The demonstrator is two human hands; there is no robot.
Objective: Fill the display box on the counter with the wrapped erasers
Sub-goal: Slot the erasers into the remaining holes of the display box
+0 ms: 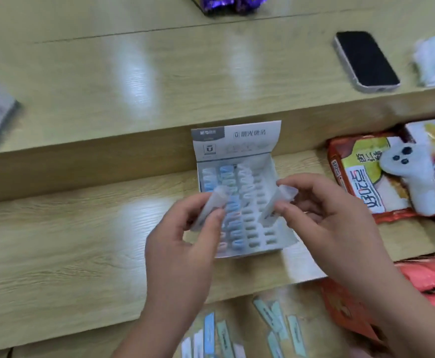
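Two pale wrapped erasers (pixel 211 205) hover over the part-filled box (pixel 268 166).

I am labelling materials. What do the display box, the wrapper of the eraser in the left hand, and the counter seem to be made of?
Display box: thin printed cardboard, matte; its lid flap folds up sharply. Wrapper on the eraser in the left hand: probably clear plastic film, translucent. Counter: wood-grain, glossy with light streaks; likely laminate.
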